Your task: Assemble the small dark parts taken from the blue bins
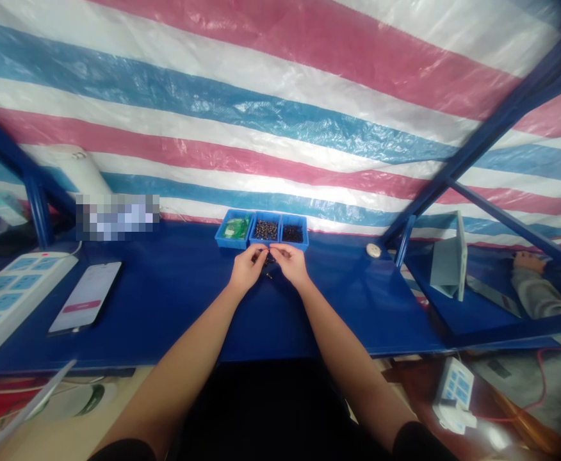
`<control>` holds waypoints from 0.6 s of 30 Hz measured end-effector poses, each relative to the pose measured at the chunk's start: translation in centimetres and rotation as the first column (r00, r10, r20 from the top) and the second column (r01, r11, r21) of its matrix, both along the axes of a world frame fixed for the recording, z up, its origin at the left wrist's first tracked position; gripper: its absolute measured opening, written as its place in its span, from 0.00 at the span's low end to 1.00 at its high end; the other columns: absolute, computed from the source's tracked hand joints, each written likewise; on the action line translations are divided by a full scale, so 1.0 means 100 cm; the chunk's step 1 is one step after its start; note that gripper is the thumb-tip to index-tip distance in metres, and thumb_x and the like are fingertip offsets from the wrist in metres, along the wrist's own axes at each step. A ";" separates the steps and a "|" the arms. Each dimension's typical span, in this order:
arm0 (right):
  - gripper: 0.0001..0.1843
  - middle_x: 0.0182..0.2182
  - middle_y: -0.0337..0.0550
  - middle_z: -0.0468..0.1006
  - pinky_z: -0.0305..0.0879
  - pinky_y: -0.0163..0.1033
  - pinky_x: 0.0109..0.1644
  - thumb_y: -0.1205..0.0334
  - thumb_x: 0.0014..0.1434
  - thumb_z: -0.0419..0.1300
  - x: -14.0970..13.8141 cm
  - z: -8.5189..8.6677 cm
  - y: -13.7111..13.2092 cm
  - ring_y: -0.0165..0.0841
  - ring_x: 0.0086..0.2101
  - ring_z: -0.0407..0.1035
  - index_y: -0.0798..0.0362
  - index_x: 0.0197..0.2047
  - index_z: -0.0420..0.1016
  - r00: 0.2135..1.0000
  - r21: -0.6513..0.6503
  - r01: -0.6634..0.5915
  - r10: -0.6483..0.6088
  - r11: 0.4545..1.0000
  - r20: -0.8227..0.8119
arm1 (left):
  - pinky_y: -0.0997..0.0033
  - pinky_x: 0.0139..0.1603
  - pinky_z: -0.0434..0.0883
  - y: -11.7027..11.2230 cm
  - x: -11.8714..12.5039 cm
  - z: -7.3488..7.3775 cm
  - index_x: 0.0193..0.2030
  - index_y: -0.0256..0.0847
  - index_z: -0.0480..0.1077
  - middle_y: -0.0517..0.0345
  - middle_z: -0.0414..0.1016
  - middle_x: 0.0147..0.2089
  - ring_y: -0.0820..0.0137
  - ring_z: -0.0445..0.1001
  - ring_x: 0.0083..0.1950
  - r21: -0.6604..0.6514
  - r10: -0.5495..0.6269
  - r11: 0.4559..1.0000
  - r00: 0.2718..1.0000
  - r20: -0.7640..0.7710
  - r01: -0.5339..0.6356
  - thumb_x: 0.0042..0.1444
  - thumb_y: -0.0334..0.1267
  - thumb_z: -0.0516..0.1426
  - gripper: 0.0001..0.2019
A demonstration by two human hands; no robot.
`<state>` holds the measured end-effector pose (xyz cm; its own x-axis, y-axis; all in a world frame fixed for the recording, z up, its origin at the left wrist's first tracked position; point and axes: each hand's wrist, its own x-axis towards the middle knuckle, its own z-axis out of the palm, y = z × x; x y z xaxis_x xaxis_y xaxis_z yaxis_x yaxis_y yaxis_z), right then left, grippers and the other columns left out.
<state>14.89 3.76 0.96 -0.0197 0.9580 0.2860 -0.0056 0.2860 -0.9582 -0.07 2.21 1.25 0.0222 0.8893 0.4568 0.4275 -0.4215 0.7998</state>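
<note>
Blue bins (233, 243) near the back edge of the worktop (175, 301) hold green packaging (237, 227), metallic bits (266, 230), black bits (292, 234); nearby, your left hand (248, 267) and right hand (290, 262) pinch a small dark part (269, 257) (blurred).

Holding a small dark piece (270, 258), too small to identify, between left hand (248, 267) and right hand (291, 262) above blue table (165, 307); working just in front of left bin (233, 243) containing green packet (236, 227), middle bin (260, 242) containing metallic pieces (266, 229), and right bin (300, 244) containing black pieces (292, 232); showing lit phone (87, 296) beside white power strip (18, 294)
</note>
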 end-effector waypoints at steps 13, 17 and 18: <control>0.17 0.38 0.45 0.82 0.72 0.42 0.47 0.51 0.52 0.64 0.002 0.004 -0.002 0.37 0.39 0.76 0.52 0.41 0.81 1.000 -0.018 0.018 -0.018 1.000 0.023 | 0.72 0.37 0.71 -0.002 -0.001 0.001 0.44 0.43 0.70 0.60 0.76 0.30 0.70 0.76 0.32 -0.064 -0.012 0.998 0.998 -0.055 0.009 0.62 0.49 0.51 0.14; 0.16 0.38 0.45 0.82 0.72 0.43 0.47 0.51 0.52 0.65 0.001 0.003 -0.001 0.37 0.39 0.76 0.52 0.41 0.81 1.000 -0.014 0.027 -0.027 1.000 0.008 | 0.73 0.38 0.71 -0.001 0.000 -0.001 0.48 0.45 0.70 0.61 0.77 0.32 0.70 0.77 0.34 -0.055 0.005 0.998 0.998 -0.067 -0.008 0.62 0.48 0.52 0.14; 0.16 0.38 0.45 0.82 0.72 0.43 0.47 0.51 0.52 0.65 0.000 0.002 0.000 0.37 0.39 0.76 0.52 0.41 0.81 1.000 -0.017 0.022 -0.022 1.000 0.008 | 0.73 0.38 0.70 -0.001 0.000 -0.001 0.47 0.45 0.70 0.61 0.77 0.32 0.70 0.77 0.33 -0.049 0.011 0.999 0.997 -0.071 -0.014 0.62 0.48 0.52 0.13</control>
<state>14.94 3.73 1.18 -0.0004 0.9629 0.2697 0.0077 0.2697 -0.9629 -0.08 2.10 1.17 0.0415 0.9110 0.4104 0.4890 -0.3767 0.7868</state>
